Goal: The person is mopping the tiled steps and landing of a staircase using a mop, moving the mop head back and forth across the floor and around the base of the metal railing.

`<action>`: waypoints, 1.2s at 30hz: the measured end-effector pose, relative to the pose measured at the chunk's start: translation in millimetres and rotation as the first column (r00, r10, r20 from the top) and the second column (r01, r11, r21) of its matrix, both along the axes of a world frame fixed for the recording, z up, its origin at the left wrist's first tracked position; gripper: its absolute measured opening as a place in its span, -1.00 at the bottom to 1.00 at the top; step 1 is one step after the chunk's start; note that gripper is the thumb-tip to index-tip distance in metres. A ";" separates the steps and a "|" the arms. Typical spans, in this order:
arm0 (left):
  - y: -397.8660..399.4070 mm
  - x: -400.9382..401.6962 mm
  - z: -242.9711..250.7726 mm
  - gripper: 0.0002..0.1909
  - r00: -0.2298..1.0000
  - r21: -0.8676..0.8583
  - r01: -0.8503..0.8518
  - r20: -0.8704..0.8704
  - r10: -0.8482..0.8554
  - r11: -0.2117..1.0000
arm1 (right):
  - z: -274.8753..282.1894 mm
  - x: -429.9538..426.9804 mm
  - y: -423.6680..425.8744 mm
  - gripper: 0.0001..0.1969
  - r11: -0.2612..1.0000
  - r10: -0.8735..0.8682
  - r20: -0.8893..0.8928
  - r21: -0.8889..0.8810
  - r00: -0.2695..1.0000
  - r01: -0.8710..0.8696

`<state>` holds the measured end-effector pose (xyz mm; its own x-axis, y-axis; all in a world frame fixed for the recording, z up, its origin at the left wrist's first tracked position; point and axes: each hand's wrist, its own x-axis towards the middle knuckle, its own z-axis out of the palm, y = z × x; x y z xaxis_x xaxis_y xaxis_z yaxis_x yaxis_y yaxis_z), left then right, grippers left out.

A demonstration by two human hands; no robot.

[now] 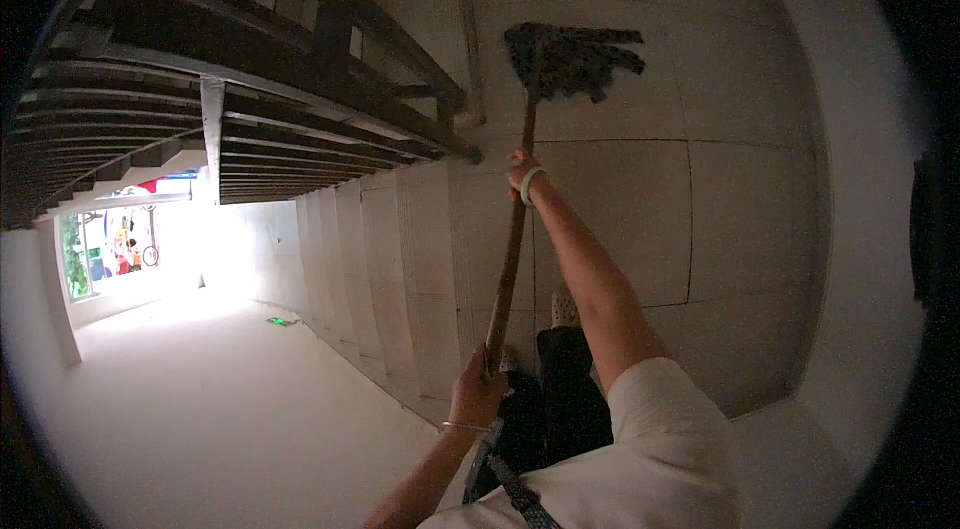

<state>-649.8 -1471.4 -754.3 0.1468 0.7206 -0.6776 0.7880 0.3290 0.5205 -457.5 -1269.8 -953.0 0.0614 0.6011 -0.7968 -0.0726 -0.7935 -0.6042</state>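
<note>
A mop with a wooden handle reaches away in front of me. Its dark, stringy mop head lies spread on the tiled landing floor. My right hand, with a pale bangle on the wrist, grips the handle below the mop head. Lower down, near my body, my left hand is closed around the end part of the handle; a thin bracelet circles that wrist. My shoes and dark trousers show beside the handle.
Stairs descend on the left, below a dark railing whose post end stands near the landing. White walls bound the landing at right. A green lit sign is on the left wall, and a bright window lies beyond the stairs.
</note>
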 end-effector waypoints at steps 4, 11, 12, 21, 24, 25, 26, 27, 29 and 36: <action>-45.8 -31.1 23.2 -0.60 0.998 -0.045 0.019 -0.065 -0.022 0.999 | -4.0 -35.5 -9.4 -0.46 0.798 0.598 0.272 -0.110 0.754 -0.592; -92.6 -111.8 128.5 -0.70 0.869 -0.325 0.095 -0.434 -0.238 0.941 | 28.9 -120.0 -108.2 -0.21 0.538 0.842 0.031 -0.114 0.538 -0.835; -119.6 -146.4 128.1 -0.70 0.908 -0.430 -0.072 -0.401 -0.118 0.900 | 52.9 -128.3 -113.6 -0.22 0.451 0.882 -0.096 -0.112 0.462 -0.885; -155.2 -215.8 217.1 -0.69 0.839 -0.494 -0.191 -0.530 -0.120 0.848 | 35.7 -265.4 -273.6 -0.59 0.586 0.776 -0.319 0.049 0.544 -0.809; -142.3 -211.4 220.9 -0.68 0.833 -0.454 -0.155 -0.537 -0.130 0.877 | 11.2 -274.0 -294.1 -0.68 0.742 0.648 -0.301 0.043 0.700 -0.669; -136.5 -209.1 219.8 -0.68 0.836 -0.448 -0.133 -0.529 -0.142 0.884 | 7.1 -265.8 -292.9 -0.70 0.796 0.589 -0.294 0.047 0.753 -0.604; -132.2 -208.2 216.9 -0.68 0.844 -0.438 -0.119 -0.517 -0.142 0.891 | 18.4 -248.9 -284.0 -0.71 0.834 0.544 -0.286 0.079 0.789 -0.546; -130.7 -207.3 214.4 -0.68 0.853 -0.426 -0.113 -0.505 -0.132 0.898 | 38.3 -231.5 -271.8 -0.73 0.858 0.512 -0.285 0.118 0.810 -0.501; -119.0 -199.0 206.9 -0.68 0.880 -0.398 -0.076 -0.457 -0.125 0.914 | 53.6 -191.4 -239.5 -0.78 0.947 0.314 -0.325 0.169 0.892 -0.272; -40.1 -156.2 202.8 -0.55 0.796 -0.125 0.491 -0.339 -0.502 0.862 | -32.4 -143.7 -155.3 -0.90 0.594 -0.299 -0.852 0.186 0.429 0.783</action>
<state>-806.0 -1511.6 -551.6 0.2296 0.5927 -0.7720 0.9732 -0.1465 0.1770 -601.2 -1425.1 -985.4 0.1380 0.9337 -0.3305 -0.9245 0.0017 -0.3812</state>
